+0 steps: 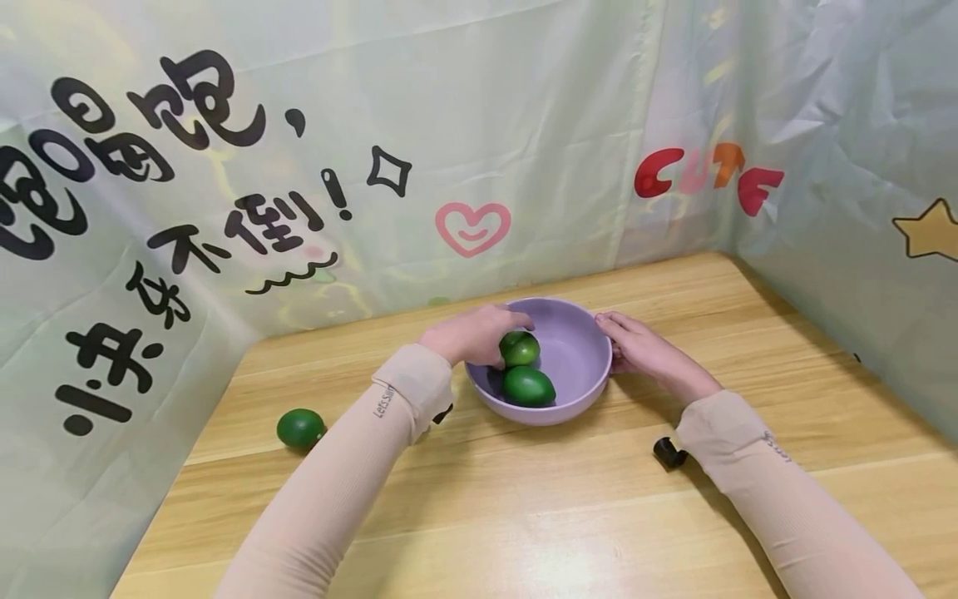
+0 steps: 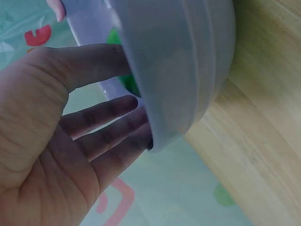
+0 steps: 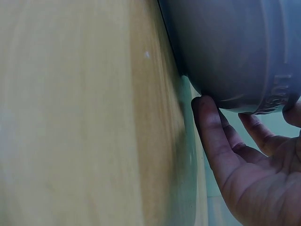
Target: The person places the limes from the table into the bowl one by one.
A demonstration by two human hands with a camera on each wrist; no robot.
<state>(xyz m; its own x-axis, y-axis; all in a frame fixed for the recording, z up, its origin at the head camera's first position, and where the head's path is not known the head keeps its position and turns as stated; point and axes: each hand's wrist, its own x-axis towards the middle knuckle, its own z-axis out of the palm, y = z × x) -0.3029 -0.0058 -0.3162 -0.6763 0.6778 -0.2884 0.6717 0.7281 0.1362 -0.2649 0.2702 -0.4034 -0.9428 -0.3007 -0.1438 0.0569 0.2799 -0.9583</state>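
A light purple bowl (image 1: 576, 353) stands on the table with green limes inside. My left hand (image 1: 479, 333) reaches over its left rim, thumb and fingers around a lime (image 1: 522, 349). Another lime (image 1: 528, 387) lies in front of that one in the bowl. In the left wrist view the fingertips pass behind the bowl wall (image 2: 174, 70), with a bit of green showing past the thumb. My right hand (image 1: 636, 345) holds the bowl's right side. Raised lettering marks the bowl's outer wall (image 3: 225, 52) in the right wrist view, where fingertips touch its underside.
One more lime (image 1: 301, 428) lies on the wooden table (image 1: 479, 516) to the left, close to my left forearm. A small black piece (image 1: 669, 453) is by the right sleeve cuff. Printed cloth (image 1: 524, 125) hangs behind the table and along both sides.
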